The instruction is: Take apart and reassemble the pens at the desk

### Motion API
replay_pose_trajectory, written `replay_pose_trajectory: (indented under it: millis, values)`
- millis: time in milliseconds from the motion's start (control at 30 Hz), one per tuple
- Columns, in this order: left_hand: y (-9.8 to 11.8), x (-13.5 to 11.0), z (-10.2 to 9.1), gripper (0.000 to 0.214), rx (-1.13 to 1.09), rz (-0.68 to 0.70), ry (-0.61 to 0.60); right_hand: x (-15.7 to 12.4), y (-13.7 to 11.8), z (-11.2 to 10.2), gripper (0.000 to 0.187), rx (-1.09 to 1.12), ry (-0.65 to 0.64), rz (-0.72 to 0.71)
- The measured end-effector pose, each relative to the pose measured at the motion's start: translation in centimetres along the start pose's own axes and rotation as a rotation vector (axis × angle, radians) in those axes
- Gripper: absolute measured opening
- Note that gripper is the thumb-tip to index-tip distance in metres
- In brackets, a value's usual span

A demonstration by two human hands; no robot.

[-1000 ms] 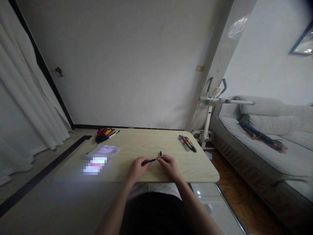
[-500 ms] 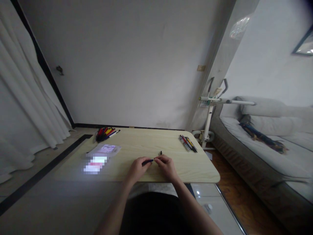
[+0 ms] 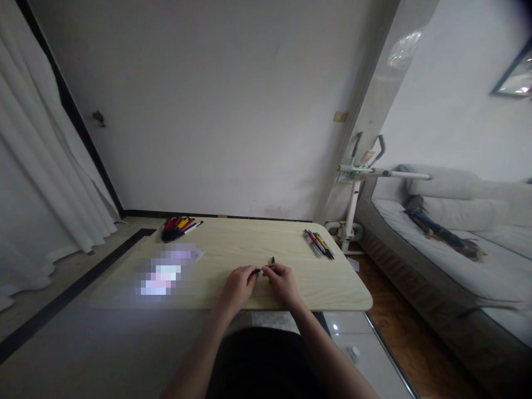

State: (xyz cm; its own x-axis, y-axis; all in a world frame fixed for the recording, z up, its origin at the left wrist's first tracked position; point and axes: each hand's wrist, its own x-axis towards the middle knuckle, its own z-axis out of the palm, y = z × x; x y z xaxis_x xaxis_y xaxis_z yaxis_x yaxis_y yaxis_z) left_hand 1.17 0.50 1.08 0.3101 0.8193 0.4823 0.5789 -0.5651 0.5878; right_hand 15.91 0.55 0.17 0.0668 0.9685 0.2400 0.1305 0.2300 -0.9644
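Head view. My left hand (image 3: 238, 284) is over the near part of the pale wood-grain tabletop (image 3: 233, 244), thumb and fingers closed round a slim, dark-blue, pen-like barrel (image 3: 255, 272). Most of the barrel is hidden in my grasp; the visible end points toward my other hand. My right hand (image 3: 283, 282) faces it, thumb and forefinger drawn together just beside that end. I cannot tell whether these fingertips grip the barrel itself or some small part; the detail is too fine.

Just beyond my right fingertips is a small black piece (image 3: 273, 260); its exact form is unclear. Farther off to the right, a loose row of slim pens (image 3: 318, 244) in silver, red, yellow and black lies slanted on the tabletop. At the far left corner is a heaped bundle of red, yellow, blue and black pens (image 3: 179, 228). Nearer, on the left, a bright pixelated patch (image 3: 162, 276) obscures whatever lies there.
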Motion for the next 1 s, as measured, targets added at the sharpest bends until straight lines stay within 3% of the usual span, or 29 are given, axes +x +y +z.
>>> replay_pose_trajectory:
  millis: [1000]
  values:
    - [-0.23, -0.49, -0.07, 0.020, -0.064, -0.021, 0.018, -0.36, -0.09, -0.42, 0.028, -0.024, -0.080, 0.005]
